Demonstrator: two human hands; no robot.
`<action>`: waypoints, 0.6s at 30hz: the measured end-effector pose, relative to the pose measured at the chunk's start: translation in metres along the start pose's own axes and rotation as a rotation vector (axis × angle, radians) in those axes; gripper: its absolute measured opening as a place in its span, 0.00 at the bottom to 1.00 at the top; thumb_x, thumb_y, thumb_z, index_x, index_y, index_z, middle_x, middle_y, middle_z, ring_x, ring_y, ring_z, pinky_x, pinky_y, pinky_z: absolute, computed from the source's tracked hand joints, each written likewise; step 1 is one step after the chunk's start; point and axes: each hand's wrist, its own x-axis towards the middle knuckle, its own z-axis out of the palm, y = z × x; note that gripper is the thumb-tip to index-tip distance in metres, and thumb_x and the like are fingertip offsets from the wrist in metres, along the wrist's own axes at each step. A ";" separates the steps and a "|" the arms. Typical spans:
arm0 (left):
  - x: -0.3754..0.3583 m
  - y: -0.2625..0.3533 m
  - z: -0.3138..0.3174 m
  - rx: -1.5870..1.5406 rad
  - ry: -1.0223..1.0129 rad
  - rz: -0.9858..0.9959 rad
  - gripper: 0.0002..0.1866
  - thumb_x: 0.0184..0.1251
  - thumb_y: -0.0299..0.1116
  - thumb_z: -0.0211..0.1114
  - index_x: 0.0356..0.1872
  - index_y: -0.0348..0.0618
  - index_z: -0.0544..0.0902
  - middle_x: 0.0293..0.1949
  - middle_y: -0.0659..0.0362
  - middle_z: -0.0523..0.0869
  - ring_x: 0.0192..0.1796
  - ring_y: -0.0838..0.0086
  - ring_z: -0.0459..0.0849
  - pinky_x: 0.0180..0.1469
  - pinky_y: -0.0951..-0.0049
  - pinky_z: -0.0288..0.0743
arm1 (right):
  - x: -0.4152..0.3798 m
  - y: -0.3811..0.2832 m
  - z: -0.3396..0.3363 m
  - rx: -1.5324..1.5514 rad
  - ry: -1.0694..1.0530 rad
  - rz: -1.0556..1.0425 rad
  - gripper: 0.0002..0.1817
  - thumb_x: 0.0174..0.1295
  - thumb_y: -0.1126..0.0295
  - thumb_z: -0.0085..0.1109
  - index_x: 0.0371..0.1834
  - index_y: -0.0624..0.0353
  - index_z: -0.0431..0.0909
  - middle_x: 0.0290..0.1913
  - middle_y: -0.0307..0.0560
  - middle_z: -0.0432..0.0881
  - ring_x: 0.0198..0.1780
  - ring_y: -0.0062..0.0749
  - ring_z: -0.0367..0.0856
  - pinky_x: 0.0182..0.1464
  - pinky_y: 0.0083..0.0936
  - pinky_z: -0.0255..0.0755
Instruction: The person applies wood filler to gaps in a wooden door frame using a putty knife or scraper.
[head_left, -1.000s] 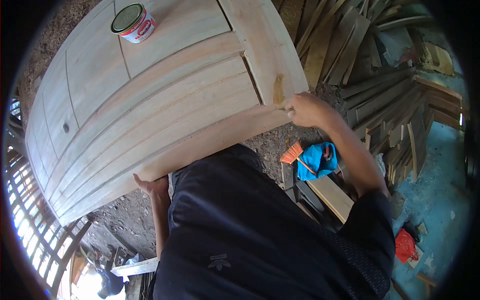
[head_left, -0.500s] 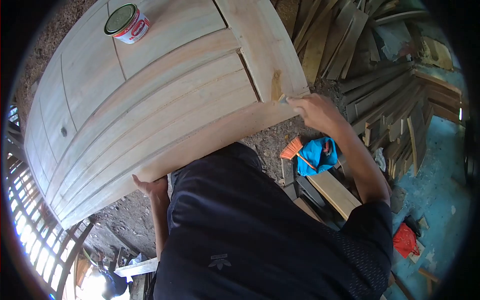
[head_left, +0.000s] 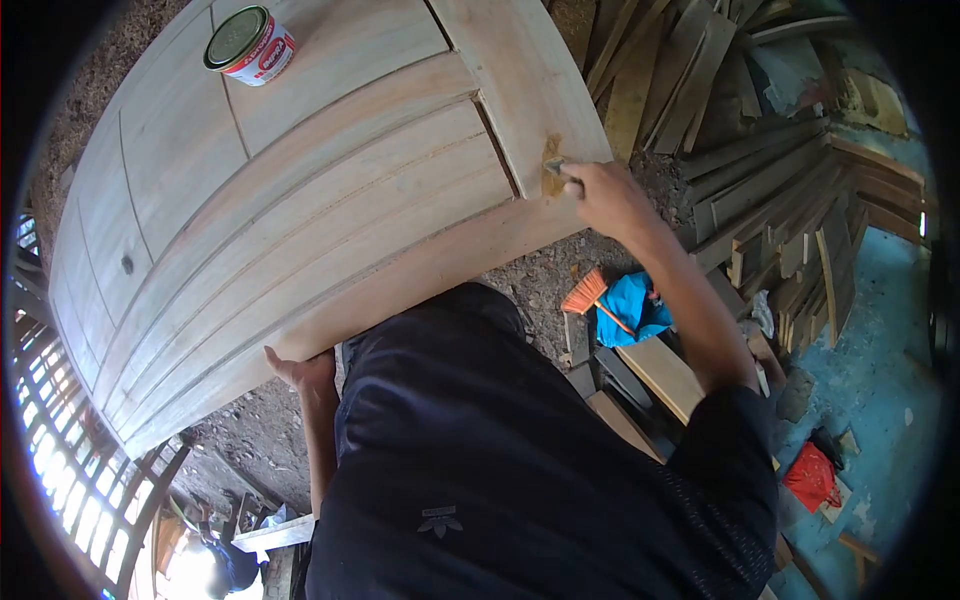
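A pale wooden door panel [head_left: 350, 190] with grooves lies across the view before me. At its right end, my right hand [head_left: 607, 198] grips a small scraper [head_left: 556, 167], whose blade rests on a brown smear of filler [head_left: 551, 186]. My left hand [head_left: 305, 372] is at the panel's near edge, thumb spread outward along it; its other fingers are largely hidden. On the panel's far left part stands a closed red and white can [head_left: 262, 58] with a greenish lid.
Wooden boards [head_left: 690, 80] are piled at the upper right. An orange brush [head_left: 583, 291] and a blue bag [head_left: 630, 312] lie on the ground below the panel. A red cloth [head_left: 811, 477] is on the bluish floor. Slatted wood [head_left: 60, 420] stands at the left.
My right hand has moved up and left with the scraper, from the panel's near edge onto the filler smear. My left hand has stayed in place.
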 end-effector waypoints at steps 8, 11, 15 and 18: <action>-0.007 -0.001 0.007 -0.027 0.042 -0.018 0.44 0.70 0.67 0.58 0.76 0.45 0.67 0.73 0.46 0.72 0.73 0.48 0.71 0.72 0.38 0.67 | -0.039 -0.007 -0.009 -0.071 -0.333 0.007 0.07 0.61 0.72 0.64 0.41 0.61 0.84 0.39 0.64 0.86 0.46 0.62 0.85 0.48 0.52 0.77; 0.005 0.001 -0.007 -0.033 -0.002 -0.021 0.45 0.69 0.67 0.59 0.76 0.44 0.67 0.72 0.46 0.73 0.73 0.48 0.72 0.71 0.38 0.68 | -0.023 0.005 -0.021 -0.107 -0.123 -0.052 0.08 0.65 0.72 0.61 0.45 0.57 0.85 0.40 0.63 0.86 0.46 0.62 0.85 0.49 0.52 0.78; 0.003 0.000 -0.004 -0.050 0.025 -0.031 0.45 0.69 0.68 0.59 0.76 0.44 0.67 0.72 0.46 0.73 0.72 0.48 0.73 0.71 0.39 0.70 | -0.019 0.018 0.009 -0.097 -0.148 -0.024 0.11 0.66 0.71 0.60 0.50 0.56 0.85 0.40 0.64 0.86 0.45 0.64 0.85 0.49 0.53 0.77; -0.001 0.002 -0.001 -0.036 0.014 -0.018 0.45 0.69 0.68 0.59 0.75 0.44 0.68 0.71 0.46 0.74 0.71 0.48 0.74 0.70 0.40 0.71 | -0.032 0.017 0.002 -0.180 -0.428 -0.065 0.11 0.64 0.72 0.60 0.48 0.58 0.85 0.40 0.65 0.85 0.45 0.65 0.85 0.48 0.54 0.77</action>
